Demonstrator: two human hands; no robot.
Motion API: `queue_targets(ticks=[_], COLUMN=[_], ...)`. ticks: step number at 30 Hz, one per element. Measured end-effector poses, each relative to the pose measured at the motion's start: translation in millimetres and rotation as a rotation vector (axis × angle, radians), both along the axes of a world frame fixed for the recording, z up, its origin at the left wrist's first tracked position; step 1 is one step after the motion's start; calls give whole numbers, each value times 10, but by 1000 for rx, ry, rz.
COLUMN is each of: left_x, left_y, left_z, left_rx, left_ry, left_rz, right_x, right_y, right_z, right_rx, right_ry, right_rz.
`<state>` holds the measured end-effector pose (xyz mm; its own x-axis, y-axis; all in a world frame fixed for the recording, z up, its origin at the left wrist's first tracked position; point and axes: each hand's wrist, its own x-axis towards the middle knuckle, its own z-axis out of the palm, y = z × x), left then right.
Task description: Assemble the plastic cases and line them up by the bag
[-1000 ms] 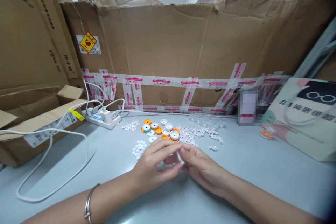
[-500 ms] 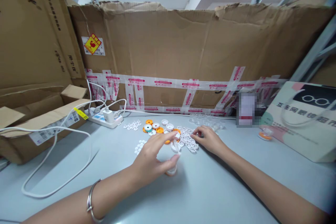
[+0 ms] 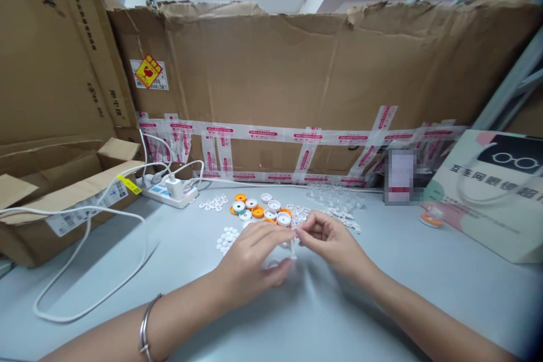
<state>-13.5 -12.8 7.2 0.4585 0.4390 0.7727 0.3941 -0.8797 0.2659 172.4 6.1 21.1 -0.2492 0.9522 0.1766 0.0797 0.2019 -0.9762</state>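
My left hand [image 3: 250, 254] is closed, with a small white plastic part [image 3: 292, 249] upright between thumb and fingers. Close against it, my right hand [image 3: 335, 240] has thumb and forefinger pinched together at the part's upper end; anything between those fingertips is too small to make out. Just behind the hands lie orange discs [image 3: 257, 212] and white round caps [image 3: 283, 219], some stacked. A pile of small white openwork pieces [image 3: 299, 213] is partly hidden behind my right hand. Under my left hand, a round piece [image 3: 272, 264] shows only in part.
Small white knobs [image 3: 228, 239] and white pegged pieces [image 3: 213, 202] lie at left. Clear plastic parts [image 3: 335, 197] sit behind my right hand. A power strip [image 3: 173, 195] with a looping white cable [image 3: 85, 317], an open carton [image 3: 63, 209] and a paper bag [image 3: 487, 203] flank the table.
My right hand has come from the pile of white pieces toward me and left, meeting the part in my left hand. My left hand has shifted only slightly.
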Motion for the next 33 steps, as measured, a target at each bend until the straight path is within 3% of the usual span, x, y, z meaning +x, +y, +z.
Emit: queue_targets(ticks=[7, 13, 23, 33], left_x=[35, 7, 7, 12], left_y=[7, 29, 65, 56], left_z=[-17, 4, -94, -41], left_rx=[30, 30, -13, -155], left_ry=[34, -13, -7, 22], left_rz=[32, 51, 61, 79], right_x=[-86, -51, -86, -72], right_y=[-145, -139, -141, -108], right_z=[0, 15, -31, -153], right_rx=[-221, -286, -389, -461], right_ry=[230, 310, 451, 501], right_rz=[103, 219, 105, 165])
